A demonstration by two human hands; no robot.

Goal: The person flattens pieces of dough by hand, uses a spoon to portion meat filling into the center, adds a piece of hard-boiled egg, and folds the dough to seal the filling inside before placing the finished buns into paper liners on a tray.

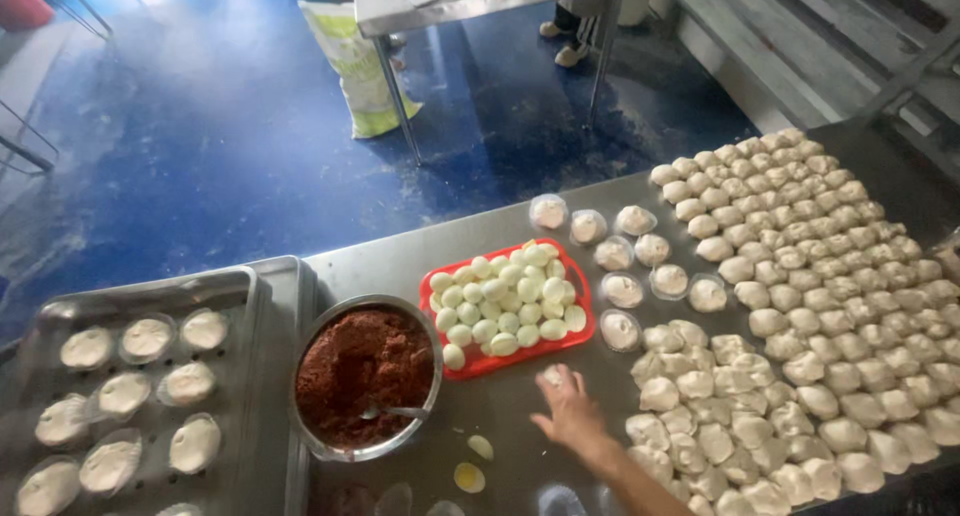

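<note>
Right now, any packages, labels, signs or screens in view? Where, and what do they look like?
Soft plastic sack: stands on the blue floor, leaning against a leg of the far steel table; white with yellow-green panels, printing too small to tell.
Clear plastic cups: on the near steel worktop, right of the red tray of halved eggs; round, each holding a dough piece.
No signs or screens in view.

Matt steel table [420, 246], glossy red plastic tray [583, 328], shiny metal bowl [432, 396].
</note>
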